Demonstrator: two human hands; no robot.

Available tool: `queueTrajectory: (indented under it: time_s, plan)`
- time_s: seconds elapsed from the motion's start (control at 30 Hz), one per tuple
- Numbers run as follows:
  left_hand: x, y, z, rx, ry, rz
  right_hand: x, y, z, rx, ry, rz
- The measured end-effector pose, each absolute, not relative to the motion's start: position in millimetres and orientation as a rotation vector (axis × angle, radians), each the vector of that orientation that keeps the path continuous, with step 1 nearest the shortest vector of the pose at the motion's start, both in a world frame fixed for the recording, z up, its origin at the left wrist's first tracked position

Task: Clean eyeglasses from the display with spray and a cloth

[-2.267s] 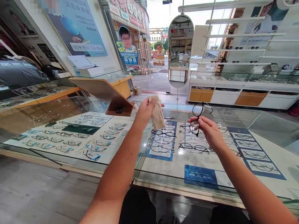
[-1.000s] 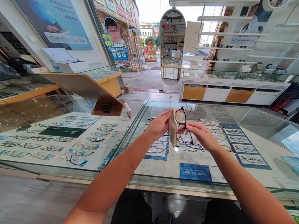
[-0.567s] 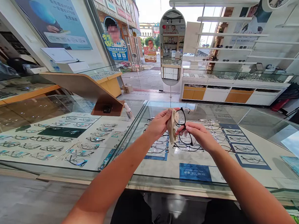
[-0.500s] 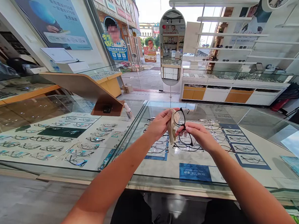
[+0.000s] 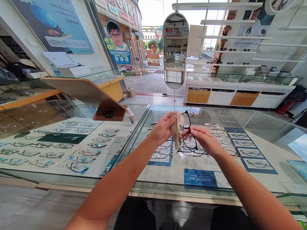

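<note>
Above the glass display counter, my left hand (image 5: 164, 128) pinches a crumpled beige cloth (image 5: 177, 130), which hangs down beside the upper lens of a pair of glasses. The black-framed glasses (image 5: 190, 128) are turned on their side, one lens above the other. Near their bridge, the fingers of my right hand (image 5: 203, 137) are closed on the frame. My left fingertips are partly covered by the cloth. Under the glass lie rows of other glasses and a blue card (image 5: 199, 178).
A small white spray bottle (image 5: 131, 115) stands on the counter left of my hands, beside a tilted wooden-edged panel (image 5: 92, 93). Beyond the counter stands an oval mirror (image 5: 176, 50). Shelves and another display counter (image 5: 238, 88) are at the back right.
The cloth and my left hand have shifted very slightly against the glasses. My right hand keeps its hold on the frame. The whole view has tilted a little.
</note>
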State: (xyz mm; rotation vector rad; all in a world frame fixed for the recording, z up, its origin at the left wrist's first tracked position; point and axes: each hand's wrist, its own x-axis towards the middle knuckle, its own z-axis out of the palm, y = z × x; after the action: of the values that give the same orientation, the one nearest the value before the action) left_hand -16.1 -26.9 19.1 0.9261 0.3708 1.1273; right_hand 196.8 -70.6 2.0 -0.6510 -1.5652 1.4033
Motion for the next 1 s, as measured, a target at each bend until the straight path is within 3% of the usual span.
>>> queueTrajectory:
  time_s: [0.23,0.7,1.0]
  plan:
    - [-15,-27,19,0.951,0.408,1.137,198,-72,5,-0.641,-1.561,1.418]
    - [-18,-36,26,1.489,0.703,1.154,201,-79,17,-0.605,-1.485,1.067]
    - [-19,-38,29,1.528,0.695,1.204,203,-84,18,-0.682,-1.623,0.969]
